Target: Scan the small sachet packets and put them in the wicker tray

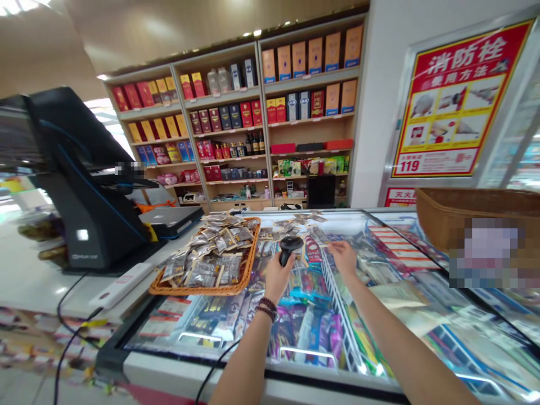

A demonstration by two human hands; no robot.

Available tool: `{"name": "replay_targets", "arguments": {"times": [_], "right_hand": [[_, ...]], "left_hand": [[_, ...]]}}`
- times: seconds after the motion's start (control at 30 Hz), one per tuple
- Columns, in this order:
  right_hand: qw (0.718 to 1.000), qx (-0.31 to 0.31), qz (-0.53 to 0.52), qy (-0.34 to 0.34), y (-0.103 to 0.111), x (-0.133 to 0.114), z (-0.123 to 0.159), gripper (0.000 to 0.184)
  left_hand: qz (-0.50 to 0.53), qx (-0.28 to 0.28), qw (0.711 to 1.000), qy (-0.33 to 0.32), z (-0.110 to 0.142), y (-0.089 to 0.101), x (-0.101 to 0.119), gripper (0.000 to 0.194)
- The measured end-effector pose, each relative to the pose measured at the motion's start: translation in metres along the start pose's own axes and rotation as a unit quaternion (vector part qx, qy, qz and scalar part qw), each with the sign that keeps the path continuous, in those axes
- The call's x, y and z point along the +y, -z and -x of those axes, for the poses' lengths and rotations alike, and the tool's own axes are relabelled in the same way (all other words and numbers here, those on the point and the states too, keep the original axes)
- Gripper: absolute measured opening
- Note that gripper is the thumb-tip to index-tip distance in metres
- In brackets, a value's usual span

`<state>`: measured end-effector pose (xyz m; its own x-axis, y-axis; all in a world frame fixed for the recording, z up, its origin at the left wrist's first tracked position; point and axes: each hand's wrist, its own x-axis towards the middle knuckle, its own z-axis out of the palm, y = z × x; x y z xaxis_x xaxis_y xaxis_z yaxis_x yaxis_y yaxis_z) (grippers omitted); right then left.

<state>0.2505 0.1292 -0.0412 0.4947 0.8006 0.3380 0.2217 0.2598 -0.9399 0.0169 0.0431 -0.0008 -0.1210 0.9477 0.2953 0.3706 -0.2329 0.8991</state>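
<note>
My left hand (278, 277) is shut around the grip of a black handheld barcode scanner (290, 246), whose head points up and away from me. My right hand (343, 257) pinches the end of a small foil snack packet (317, 234) above the glass top of a chest freezer (236, 354). To the left of my hands, a woven wicker tray (202, 291) is heaped with several similar foil packets. More packets lie loose on the glass beyond my hands.
A black point-of-sale terminal (88, 191) and a laptop (172, 220) stand on the white counter (84, 287) at left. A black cable runs below the counter. A brown basket (447, 219) sits at right, and boxed liquor fills wooden shelves (232, 124) behind the freezer.
</note>
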Motion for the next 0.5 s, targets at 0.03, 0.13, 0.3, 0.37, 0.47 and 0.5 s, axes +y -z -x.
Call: {"name": "replay_targets", "arguments": {"times": [0.03, 0.13, 0.3, 0.37, 0.47, 0.5], "right_hand": [[0.998, 0.001, -0.056, -0.012, 0.0008, 0.0004, 0.0010, 0.032], [0.988, -0.025, -0.150, -0.037, 0.0013, 0.0002, 0.0025, 0.046], [0.983, -0.058, -0.171, -0.031, 0.0008, 0.0004, 0.0012, 0.049], [0.982, -0.073, -0.172, -0.021, 0.0009, 0.0013, 0.0005, 0.049], [0.982, -0.085, -0.166, -0.007, 0.0010, 0.0027, 0.0001, 0.051], [0.983, -0.087, -0.163, -0.005, 0.0010, 0.0030, 0.0001, 0.052]], "left_hand": [[-0.006, -0.004, 1.000, -0.004, 0.0009, -0.0002, 0.0008, 0.041], [-0.003, -0.010, 1.000, -0.012, 0.0023, 0.0006, 0.0023, 0.041], [0.036, 0.008, 0.999, -0.018, 0.0014, 0.0047, 0.0033, 0.042], [0.049, 0.009, 0.999, -0.014, 0.0012, 0.0060, 0.0045, 0.043], [0.059, 0.000, 0.998, -0.008, 0.0015, 0.0068, 0.0069, 0.045], [0.060, -0.002, 0.998, -0.008, 0.0018, 0.0069, 0.0078, 0.045]]}}
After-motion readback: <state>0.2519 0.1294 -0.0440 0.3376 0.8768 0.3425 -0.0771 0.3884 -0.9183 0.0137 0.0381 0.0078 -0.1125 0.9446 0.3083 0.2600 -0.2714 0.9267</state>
